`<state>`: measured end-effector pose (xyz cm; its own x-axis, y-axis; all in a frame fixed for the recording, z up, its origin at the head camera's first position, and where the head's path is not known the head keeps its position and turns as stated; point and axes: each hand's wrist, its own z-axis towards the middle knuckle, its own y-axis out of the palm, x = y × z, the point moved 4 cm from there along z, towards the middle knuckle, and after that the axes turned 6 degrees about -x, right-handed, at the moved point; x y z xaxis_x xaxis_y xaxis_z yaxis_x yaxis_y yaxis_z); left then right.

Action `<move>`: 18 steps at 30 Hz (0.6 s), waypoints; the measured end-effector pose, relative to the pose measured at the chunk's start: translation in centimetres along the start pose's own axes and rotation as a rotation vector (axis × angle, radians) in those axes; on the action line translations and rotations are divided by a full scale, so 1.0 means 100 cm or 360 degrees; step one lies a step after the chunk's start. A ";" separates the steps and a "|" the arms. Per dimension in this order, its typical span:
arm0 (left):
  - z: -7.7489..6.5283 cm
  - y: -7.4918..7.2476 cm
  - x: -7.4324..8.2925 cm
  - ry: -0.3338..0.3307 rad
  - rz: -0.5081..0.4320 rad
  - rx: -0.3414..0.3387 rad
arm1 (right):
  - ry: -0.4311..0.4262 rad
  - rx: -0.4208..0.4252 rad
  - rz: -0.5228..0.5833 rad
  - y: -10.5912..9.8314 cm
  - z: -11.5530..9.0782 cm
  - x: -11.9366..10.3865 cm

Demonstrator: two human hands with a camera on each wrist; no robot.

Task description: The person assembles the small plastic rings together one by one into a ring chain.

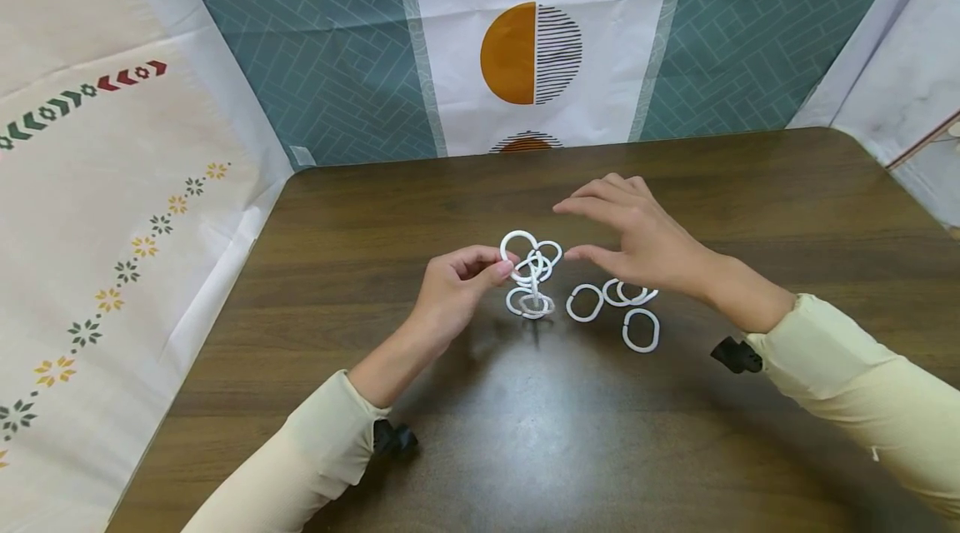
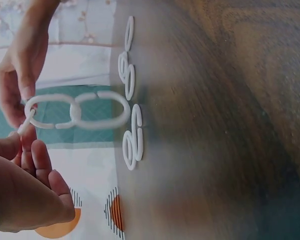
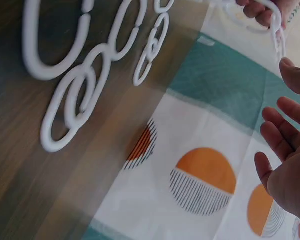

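Observation:
My left hand [image 1: 459,279] pinches the end link of a short chain of white plastic links [image 1: 517,233] between thumb and fingers, above the table. Joined oval links [image 2: 97,125] dangle from it in the left wrist view, their split seams showing. My right hand [image 1: 630,237] is raised just right of the chain, thumb and fingers spread apart, holding nothing. Below the right hand, several loose white links lie on the table, among them one oval link [image 1: 657,331] nearest the front. More white links [image 2: 139,145] lie on the table beneath the hanging chain.
The dark wood table [image 1: 465,466] carries all the loose links. Behind it hangs a green and white cloth [image 1: 345,75] with orange half circles. A cream patterned cloth [image 1: 112,183] drapes along the left side. Black straps [image 1: 737,356] sit at both sleeve cuffs.

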<state>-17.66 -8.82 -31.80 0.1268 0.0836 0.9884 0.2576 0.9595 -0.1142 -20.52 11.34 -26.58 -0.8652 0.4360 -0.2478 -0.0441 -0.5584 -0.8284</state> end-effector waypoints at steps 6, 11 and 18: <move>-0.001 0.000 0.001 0.0001 0.0002 0.0003 | 0.0080 -0.0068 -0.0013 0.000 -0.012 0.013; -0.002 -0.001 0.000 -0.0012 0.0013 0.0016 | 0.0147 -0.0161 -0.0013 0.004 -0.022 0.025; -0.002 -0.003 -0.001 -0.0027 0.0025 0.0023 | 0.0305 -0.0413 -0.0042 0.011 -0.041 0.042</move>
<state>-17.55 -9.22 -31.88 0.1147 0.1032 0.9880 0.2421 0.9617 -0.1286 -22.17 15.46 -30.57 -0.7544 0.5867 -0.2943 0.0852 -0.3571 -0.9302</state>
